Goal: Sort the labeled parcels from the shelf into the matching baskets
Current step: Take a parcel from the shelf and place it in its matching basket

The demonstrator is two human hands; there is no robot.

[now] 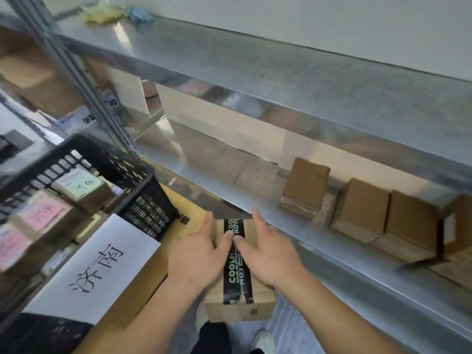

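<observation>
My left hand and my right hand lie side by side, fingers straight, over the top of a cardboard box. The box is sealed with black printed tape, and my thumbs meet over that tape. It sits low in front of the metal shelf. Several plain brown parcels stand on the shelf to the right. At the left is a black plastic basket with a white sign in Chinese characters. It holds parcels with a green label and a pink label.
The basket rests on a large cardboard carton. An upper shelf board overhangs the parcels, with yellow and blue cloth-like items at its far left. More boxes sit in the left shelf bay. My shoe is below the box.
</observation>
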